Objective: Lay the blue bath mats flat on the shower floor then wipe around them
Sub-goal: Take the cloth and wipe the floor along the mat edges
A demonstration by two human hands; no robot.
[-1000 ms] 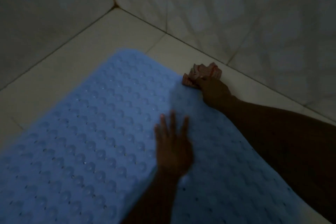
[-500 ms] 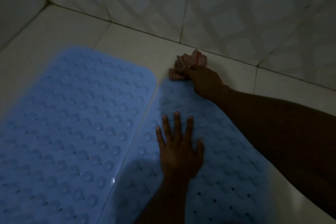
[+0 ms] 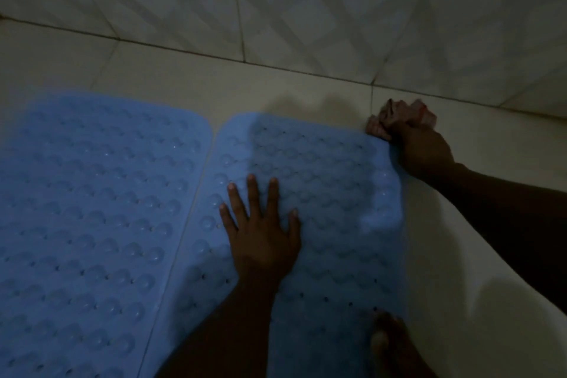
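My left hand (image 3: 262,235) lay flat, fingers spread, on right mat (image 3: 322,193); right hand (image 3: 422,147) fisted rag (image 3: 399,118) at mat's far corner.

two light blue rubber bath mats, the left one (image 3: 92,209) and the right one (image 3: 331,193), are showing rows of raised round bumps and small dark holes. a crumpled pinkish-white cloth with red marks (image 3: 402,120) is lying against the cream floor tiles (image 3: 276,89). the pale grey wall tiles (image 3: 306,3) are carrying faint diagonal bands.
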